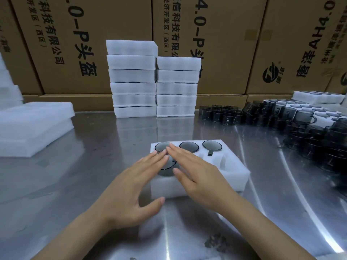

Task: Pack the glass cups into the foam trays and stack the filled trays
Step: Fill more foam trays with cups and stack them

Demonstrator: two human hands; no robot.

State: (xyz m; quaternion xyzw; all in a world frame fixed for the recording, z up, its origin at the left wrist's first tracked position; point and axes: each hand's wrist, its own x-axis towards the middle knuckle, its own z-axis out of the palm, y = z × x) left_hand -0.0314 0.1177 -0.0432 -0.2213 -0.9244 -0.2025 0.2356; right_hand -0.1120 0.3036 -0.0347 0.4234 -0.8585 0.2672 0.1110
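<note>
A: Seating the cup [168,166] is the step in hand, as I judge it. Report the fingers.

B: Left hand [131,182]: fingers straight and close together, laid flat over the cup, gripping nothing. Right hand [199,177]: fingers straight, slightly spread, laid across the tray [234,177], gripping nothing. The tips of both hands meet above the cup.

A: Where is the cup relative to the fingers?

B: Directly beneath the left fingers and just left of the right thumb. It sits in the near-left pocket of the tray, on the worktop [93,166]. Its rim appears to stand slightly proud of the foam; full seating cannot be confirmed.

A: Which hand is nearer?

B: The left; it covers the cup. The right lies beside it.

A: Long axis?

B: Upright, mouth upward. The coming press therefore probably runs straight down from the fingers.

A: Appearance?

B: Smoky grey glass, round, thin dark rim. Three seated cups [188,146] fill the pockets beyond the fingertips. Pockets to the right of the fingers look unfilled.

A: Supply and stacks?

B: Loose cups [281,117] lie well to the right of the right fingers. Two tray stacks [154,87] stand well beyond both fingertips.
</note>
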